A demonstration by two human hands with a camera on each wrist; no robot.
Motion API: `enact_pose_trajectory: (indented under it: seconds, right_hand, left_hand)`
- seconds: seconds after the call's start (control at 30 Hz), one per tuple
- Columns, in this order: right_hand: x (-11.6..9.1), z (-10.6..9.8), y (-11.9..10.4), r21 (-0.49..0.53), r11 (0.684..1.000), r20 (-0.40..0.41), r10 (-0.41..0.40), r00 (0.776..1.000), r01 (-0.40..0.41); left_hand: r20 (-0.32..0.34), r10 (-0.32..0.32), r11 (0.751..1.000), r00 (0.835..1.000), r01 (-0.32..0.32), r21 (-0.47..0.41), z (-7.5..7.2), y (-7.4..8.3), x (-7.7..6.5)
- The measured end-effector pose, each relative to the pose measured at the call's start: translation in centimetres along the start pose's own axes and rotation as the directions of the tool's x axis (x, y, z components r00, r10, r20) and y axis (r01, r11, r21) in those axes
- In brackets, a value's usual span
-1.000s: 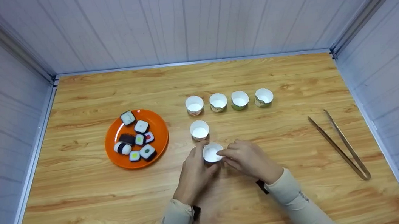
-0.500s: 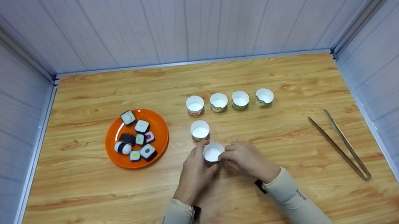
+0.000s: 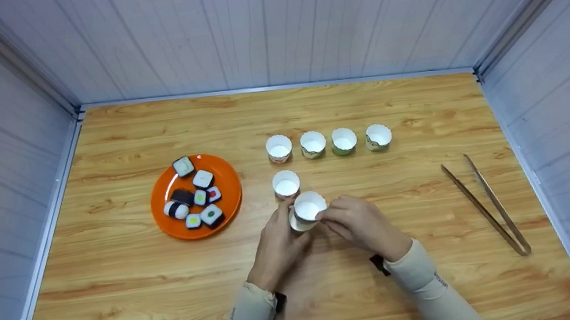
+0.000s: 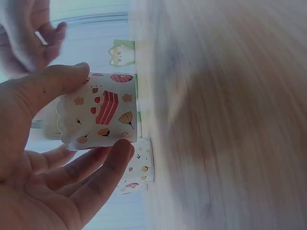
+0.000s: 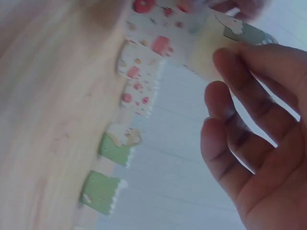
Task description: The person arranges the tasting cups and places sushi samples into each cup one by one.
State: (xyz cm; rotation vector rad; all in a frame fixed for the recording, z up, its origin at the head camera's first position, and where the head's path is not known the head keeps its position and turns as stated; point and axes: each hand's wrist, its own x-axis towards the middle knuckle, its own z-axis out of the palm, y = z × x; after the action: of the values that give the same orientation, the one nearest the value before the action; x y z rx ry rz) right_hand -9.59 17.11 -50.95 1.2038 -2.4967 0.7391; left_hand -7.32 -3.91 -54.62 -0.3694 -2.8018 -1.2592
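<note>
My left hand [image 3: 277,248] holds a white baking cup [image 4: 108,112] printed with pink cake slices, thumb on one side and fingers on the other. With thumb and fingertips my right hand [image 3: 363,226] pinches the rim of a second baking cup [image 3: 310,206], white inside. This one sits tilted in the mouth of the held cup, partly lifted out. In the right wrist view its side shows a cat on green. Just beyond my left fingertips stands a single cup [image 3: 286,183]. Farther back is a row of several cups [image 3: 343,142], upright with white insides.
An orange plate [image 3: 158,189] at the left bears several toy sushi pieces [image 3: 203,179]. Metal tongs [image 3: 493,213] lie spread at the right of the wooden table [image 3: 135,309]. Pale panel walls [image 3: 268,26] enclose the back and sides.
My right hand has taken hold of the inner cup at its rim and raised it partly out of the cup in my left hand. The left hand has barely moved.
</note>
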Motion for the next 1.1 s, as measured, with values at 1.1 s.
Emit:
enact_pose_trajectory:
  seconds: [1.1]
  right_hand:
    - [1.3,2.6,5.4,-0.164,0.861,0.160,0.504,0.849,-0.481]
  left_hand:
    - [-0.003,-0.059,0.998,0.998,0.059,-0.021,0.1,0.1,-0.3]
